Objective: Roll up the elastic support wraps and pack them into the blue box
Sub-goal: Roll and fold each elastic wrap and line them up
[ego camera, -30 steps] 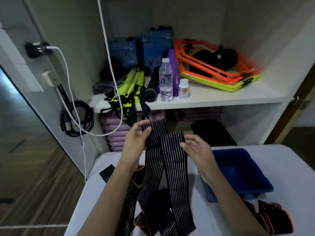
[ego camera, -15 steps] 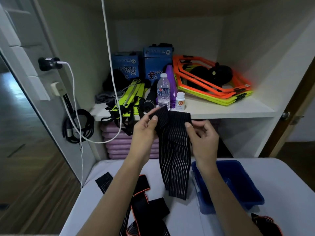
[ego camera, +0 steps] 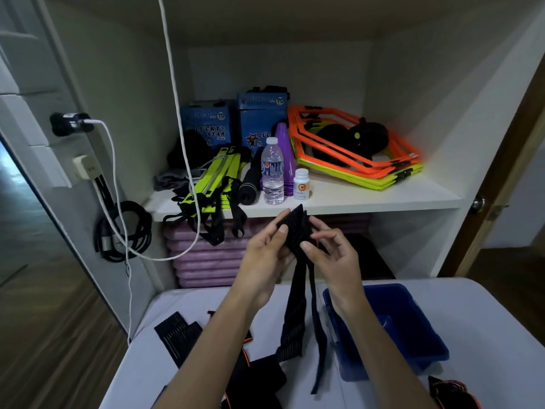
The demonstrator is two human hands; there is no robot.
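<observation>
Two bare forearms, no sleeves in view. Left hand (ego camera: 265,258) and right hand (ego camera: 333,258) ungloved. Short, unpainted nails.

Two bottles (ego camera: 272,172) (one small), two cartons (ego camera: 206,125).

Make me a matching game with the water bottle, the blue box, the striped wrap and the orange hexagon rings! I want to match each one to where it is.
Things:
1. water bottle
2. blue box
3. striped wrap
4. orange hexagon rings

Places:
A. on the white table, at the right
B. held up in both hands, its ends hanging down
C. on the shelf, right side, stacked flat
D. standing on the shelf next to a small white pill bottle

Pairs: 1-D, 2-A, 3-B, 4-C
</observation>
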